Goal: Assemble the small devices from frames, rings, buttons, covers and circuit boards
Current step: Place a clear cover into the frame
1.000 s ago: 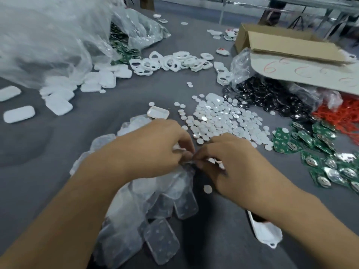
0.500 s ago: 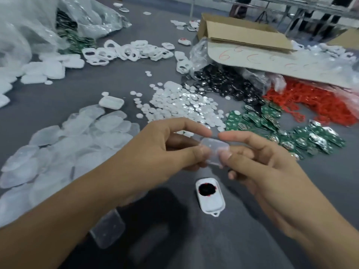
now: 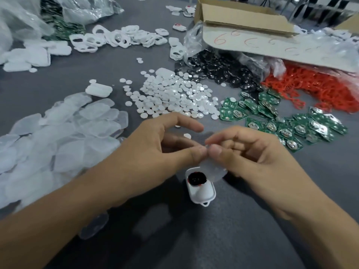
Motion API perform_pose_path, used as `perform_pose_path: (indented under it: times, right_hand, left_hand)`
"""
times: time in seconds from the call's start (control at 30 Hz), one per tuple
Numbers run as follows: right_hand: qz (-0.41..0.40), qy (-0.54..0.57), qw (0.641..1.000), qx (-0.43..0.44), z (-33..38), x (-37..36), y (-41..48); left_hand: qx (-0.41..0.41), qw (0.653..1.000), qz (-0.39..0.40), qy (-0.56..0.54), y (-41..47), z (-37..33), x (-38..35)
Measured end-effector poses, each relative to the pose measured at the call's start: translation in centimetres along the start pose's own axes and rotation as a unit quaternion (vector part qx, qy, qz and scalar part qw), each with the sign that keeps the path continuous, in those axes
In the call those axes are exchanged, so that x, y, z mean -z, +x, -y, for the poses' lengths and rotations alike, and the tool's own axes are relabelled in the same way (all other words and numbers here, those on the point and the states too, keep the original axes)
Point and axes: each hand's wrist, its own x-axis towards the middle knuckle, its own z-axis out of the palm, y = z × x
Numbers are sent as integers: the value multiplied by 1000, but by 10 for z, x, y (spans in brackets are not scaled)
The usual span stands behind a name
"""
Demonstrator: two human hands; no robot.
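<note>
Left hand (image 3: 151,152) and right hand (image 3: 258,158) pinch the thin translucent plastic cover (image 3: 213,170) at its upper edge; it seems light, bendy, slippery.

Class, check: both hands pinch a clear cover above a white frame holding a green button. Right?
No: the head view shows the button in the white frame is black, not green. Left hand and right hand do pinch the clear cover above it.

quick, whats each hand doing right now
Left hand: pinching the clear cover.
Right hand: pinching the same clear cover.
</note>
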Motion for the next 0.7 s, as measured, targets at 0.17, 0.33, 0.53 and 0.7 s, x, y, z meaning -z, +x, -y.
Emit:
perform_pose_path:
  times: [0.17, 0.33, 0.53, 0.7]
  right_hand:
    - [-27, 13, 999, -32, -1, 5, -1]
    - [0, 10, 999, -51, -1, 4, -4]
    - [34, -3, 997, -76, -3, 2, -5]
    - [50, -26, 995, -88, -3, 4, -7]
  left_hand:
    - [-89, 983, 13, 161, -5, 8, 5]
    - [-73, 957, 57, 274, 2, 28, -3]
    - [-108, 941, 78, 310, -6, 20, 2]
    - [-80, 946, 102, 297, -6, 11, 4]
